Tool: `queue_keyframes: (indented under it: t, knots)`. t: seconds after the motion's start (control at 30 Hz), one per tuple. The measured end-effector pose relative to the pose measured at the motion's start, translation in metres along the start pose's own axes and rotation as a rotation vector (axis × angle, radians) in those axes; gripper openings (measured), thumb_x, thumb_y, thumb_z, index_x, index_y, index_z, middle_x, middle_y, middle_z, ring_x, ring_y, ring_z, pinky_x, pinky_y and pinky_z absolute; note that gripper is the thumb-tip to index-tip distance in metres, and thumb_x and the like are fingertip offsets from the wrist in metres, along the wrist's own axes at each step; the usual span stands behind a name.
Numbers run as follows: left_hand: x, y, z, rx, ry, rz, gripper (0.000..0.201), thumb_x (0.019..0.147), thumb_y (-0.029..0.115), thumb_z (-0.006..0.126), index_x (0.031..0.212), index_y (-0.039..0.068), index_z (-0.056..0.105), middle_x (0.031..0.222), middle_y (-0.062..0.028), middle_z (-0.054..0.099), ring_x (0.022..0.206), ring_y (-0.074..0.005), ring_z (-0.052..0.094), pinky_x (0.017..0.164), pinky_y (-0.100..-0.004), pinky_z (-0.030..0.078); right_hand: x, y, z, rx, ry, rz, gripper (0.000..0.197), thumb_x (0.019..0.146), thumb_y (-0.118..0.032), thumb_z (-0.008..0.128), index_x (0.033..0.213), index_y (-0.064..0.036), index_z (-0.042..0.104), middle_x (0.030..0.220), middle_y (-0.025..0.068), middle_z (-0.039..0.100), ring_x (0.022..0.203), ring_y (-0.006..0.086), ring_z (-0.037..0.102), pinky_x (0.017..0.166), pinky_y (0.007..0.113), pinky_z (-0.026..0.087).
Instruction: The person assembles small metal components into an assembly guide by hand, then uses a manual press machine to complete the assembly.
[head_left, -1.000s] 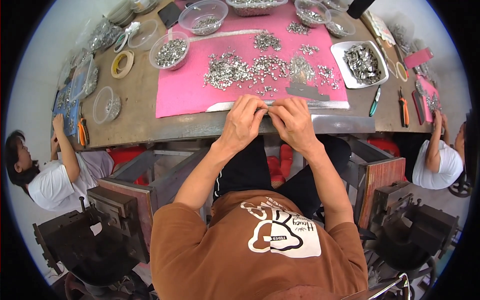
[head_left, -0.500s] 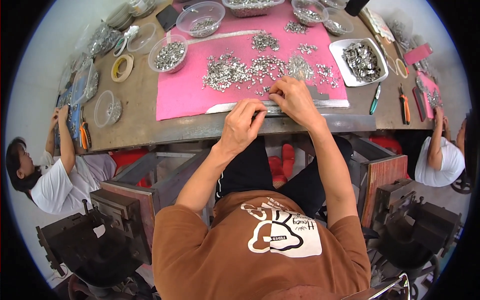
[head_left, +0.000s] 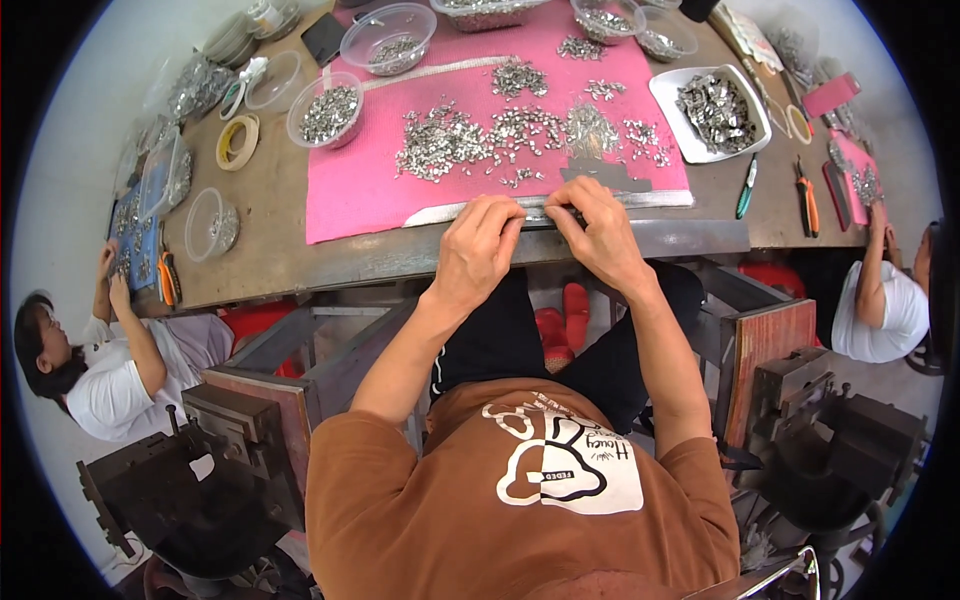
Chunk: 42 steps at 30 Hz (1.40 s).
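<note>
Both hands meet at the front edge of the pink mat (head_left: 345, 205). My left hand (head_left: 478, 245) is closed in a pinch, and what sits between its fingertips is too small to name. A short gap to the right, my right hand (head_left: 598, 232) pinches too, its fingertips over the silvery strip (head_left: 650, 199) along the mat's edge. Behind my right hand lies a flat grey plate (head_left: 612, 175). Small shiny metal pieces (head_left: 440, 142) are spread in loose heaps on the mat, with a few strays (head_left: 522, 177) just beyond my fingers.
Clear plastic bowls (head_left: 326, 110) and a white dish (head_left: 712, 112) hold metal pieces. Tape rolls (head_left: 238, 142), a green-handled tool (head_left: 747, 186) and orange-handled pliers (head_left: 807, 200) lie around the mat. A person sits on each side, at the left (head_left: 110, 375) and right (head_left: 880, 305).
My right hand has drawn back from the small pieces to the mat's front edge, uncovering more of the grey plate. My left hand stays nearly in place, slightly lower. The view has shifted a little.
</note>
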<state>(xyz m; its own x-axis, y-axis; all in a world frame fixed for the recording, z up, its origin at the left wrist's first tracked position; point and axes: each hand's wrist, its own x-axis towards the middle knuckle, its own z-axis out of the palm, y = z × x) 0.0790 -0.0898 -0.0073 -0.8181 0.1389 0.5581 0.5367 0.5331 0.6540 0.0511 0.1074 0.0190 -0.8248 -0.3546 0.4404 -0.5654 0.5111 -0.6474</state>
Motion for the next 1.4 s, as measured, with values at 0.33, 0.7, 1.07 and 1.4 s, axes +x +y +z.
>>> queue_keyframes:
  t: [0.33,0.7,1.07,1.4]
  knots:
    - [-0.009,-0.009,0.002,0.025,0.027,0.100,0.029,0.082,-0.001,0.076,0.109,0.001,0.067,0.107,-0.0149,0.070,0.101,-0.0352,0.068,0.096,-0.0476,0.054,-0.004,-0.003,0.008,-0.099,0.020,-0.108,0.010,0.085,-0.001,0.073,0.091,-0.0015,0.066,0.091,0.0107,0.062,0.087,0.0306,0.060,0.078,0.041,0.046]
    - [-0.013,-0.008,0.006,-0.019,0.070,0.070,0.025,0.081,-0.004,0.076,0.102,0.000,0.062,0.101,-0.0141,0.070,0.096,-0.0357,0.069,0.097,-0.0495,0.055,-0.001,-0.004,0.008,-0.124,0.013,-0.133,0.009,0.084,-0.003,0.074,0.088,-0.0040,0.066,0.086,0.0080,0.059,0.081,0.0283,0.058,0.076,0.040,0.044]
    - [-0.010,-0.008,0.005,-0.037,0.079,0.066,0.023,0.081,-0.005,0.076,0.097,-0.001,0.060,0.100,-0.0157,0.070,0.095,-0.0353,0.070,0.097,-0.0501,0.055,-0.002,-0.002,0.014,-0.163,0.050,-0.180,0.011,0.083,-0.002,0.073,0.090,-0.0036,0.066,0.089,0.0079,0.061,0.085,0.0282,0.060,0.078,0.040,0.046]
    - [0.002,-0.017,-0.010,-0.022,0.024,-0.009,0.016,0.085,0.003,0.076,0.099,0.003,0.067,0.099,-0.0104,0.071,0.091,-0.0328,0.067,0.089,-0.0468,0.053,-0.010,-0.010,0.010,-0.310,0.057,-0.310,0.021,0.081,-0.001,0.073,0.102,-0.0021,0.068,0.097,0.0084,0.065,0.090,0.0292,0.062,0.082,0.041,0.046]
